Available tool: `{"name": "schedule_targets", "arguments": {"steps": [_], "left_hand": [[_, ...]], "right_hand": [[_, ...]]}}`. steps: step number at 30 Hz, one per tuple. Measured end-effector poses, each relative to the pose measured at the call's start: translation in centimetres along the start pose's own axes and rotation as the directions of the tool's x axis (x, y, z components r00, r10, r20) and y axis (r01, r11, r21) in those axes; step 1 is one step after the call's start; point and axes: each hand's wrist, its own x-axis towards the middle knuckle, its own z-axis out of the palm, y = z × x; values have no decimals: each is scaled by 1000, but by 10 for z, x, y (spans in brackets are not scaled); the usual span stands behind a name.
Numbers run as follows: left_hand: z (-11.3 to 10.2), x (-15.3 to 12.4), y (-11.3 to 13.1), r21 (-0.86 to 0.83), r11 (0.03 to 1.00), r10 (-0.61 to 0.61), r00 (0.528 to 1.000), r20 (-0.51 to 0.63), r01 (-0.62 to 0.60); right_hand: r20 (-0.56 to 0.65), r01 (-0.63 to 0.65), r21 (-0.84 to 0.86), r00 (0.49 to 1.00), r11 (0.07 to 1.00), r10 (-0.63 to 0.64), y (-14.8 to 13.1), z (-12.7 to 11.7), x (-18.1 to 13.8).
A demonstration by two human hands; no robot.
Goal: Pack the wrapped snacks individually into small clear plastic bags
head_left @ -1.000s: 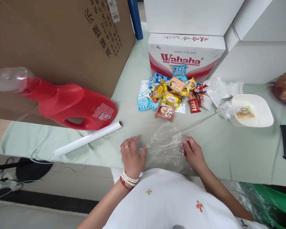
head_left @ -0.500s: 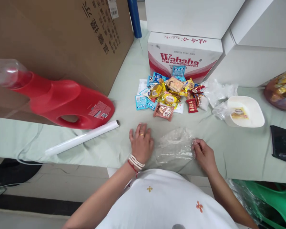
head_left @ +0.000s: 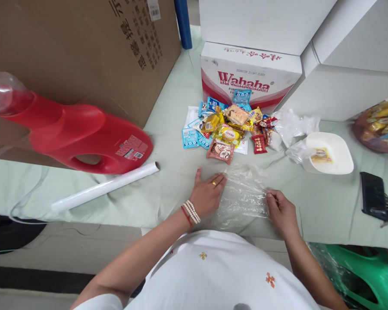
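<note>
A clear plastic bag (head_left: 244, 196) lies flat on the pale green cloth near the table's front edge. My left hand (head_left: 208, 193), with a ring and bead bracelets, rests palm down with fingers stretched over the bag's left side. My right hand (head_left: 280, 211) pinches the bag's right edge with closed fingers. Just beyond the bag lies a pile of small wrapped snacks (head_left: 228, 129).
A red detergent jug (head_left: 84, 140) lies on its side at left, with a white roll (head_left: 105, 187) in front of it. A brown carton (head_left: 84, 56) and a Wahaha box (head_left: 248, 73) stand behind. A white bowl (head_left: 330, 153), a dark phone (head_left: 371, 193) and a snack bag (head_left: 380, 125) are at right.
My left hand slid right, from beside the bag onto its left part, and spread flat. My right hand kept hold of the right edge. The view shifted slightly.
</note>
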Motion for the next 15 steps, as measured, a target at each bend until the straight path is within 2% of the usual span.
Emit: {"name": "schedule_targets", "arguments": {"steps": [4,5,7,8,9,10,11,13,15], "left_hand": [[4,-16,4,35,985,-164,983,-80,167],[6,-19,5,51,979,-194,977,-93,200],[11,-22,9,97,966,-229,967,-110,239],[13,-23,10,123,961,-234,966,-113,247],[14,-23,11,148,958,-231,967,-111,246],[15,-23,11,169,956,-223,969,-103,238],[16,-24,10,185,955,-216,972,-93,230],[15,-27,7,203,950,-225,971,-81,237],[13,-31,1,220,931,-275,956,-98,290]], "right_hand": [[195,75,-174,980,982,-40,8,-17,-7],[192,103,-220,979,970,-60,7,-21,-6],[53,159,-295,987,942,-150,-1,-26,0],[-45,200,-322,973,925,-226,-7,-26,4],[-115,262,-342,941,902,-317,-15,-25,9],[-134,347,-352,901,869,-413,-23,-21,14],[-86,449,-350,859,822,-505,-31,-15,19],[125,636,-312,764,706,-633,-42,0,28],[316,722,-281,692,632,-649,-45,13,36]]}}
